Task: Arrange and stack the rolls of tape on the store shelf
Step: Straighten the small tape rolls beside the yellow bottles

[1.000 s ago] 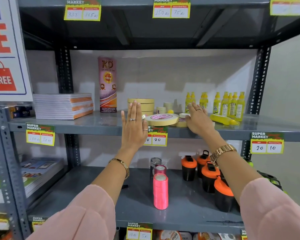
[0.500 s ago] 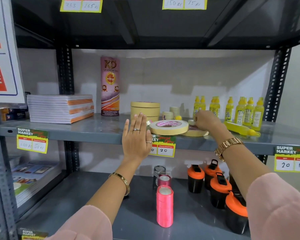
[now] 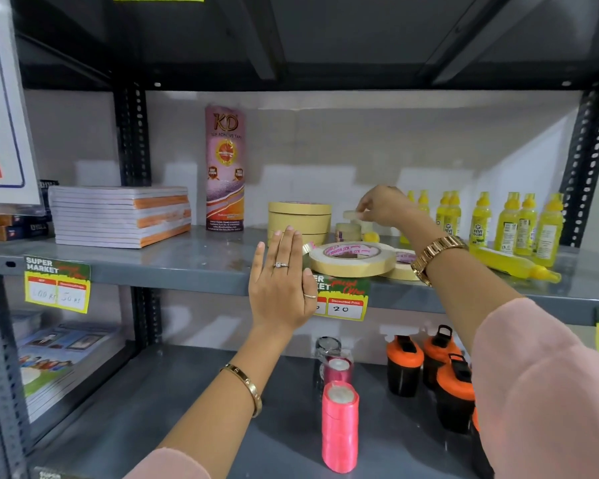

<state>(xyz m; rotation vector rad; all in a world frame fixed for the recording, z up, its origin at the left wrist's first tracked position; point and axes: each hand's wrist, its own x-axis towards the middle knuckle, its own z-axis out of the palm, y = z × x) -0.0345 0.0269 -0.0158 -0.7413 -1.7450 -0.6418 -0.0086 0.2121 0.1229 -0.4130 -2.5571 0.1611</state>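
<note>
- Reaching to the back of the shelf (image 3: 187, 267), the right hand (image 3: 382, 205) pinches a small pale tape roll (image 3: 351, 214) between fingertips, holding it just above another small roll (image 3: 347, 231), which looks like a move to stack like with like.
- The left hand (image 3: 281, 288) is empty, fingers straight and pressed together, palm towards the shelf's front edge; I'd guess it is only waiting or steadying.
- Two wide flat rolls (image 3: 351, 259) lie overlapped near the front edge, the upper one tilted on the lower, so not yet tidy.
- A neat stack of wide rolls (image 3: 300, 221) stands behind them, the likely place for the loose ones.
- No bins or trays here; the shelf itself carries everything: notebooks (image 3: 118, 216), a tall tape pack (image 3: 224, 167) and glue bottles (image 3: 512, 223), one lying on its side.
</note>
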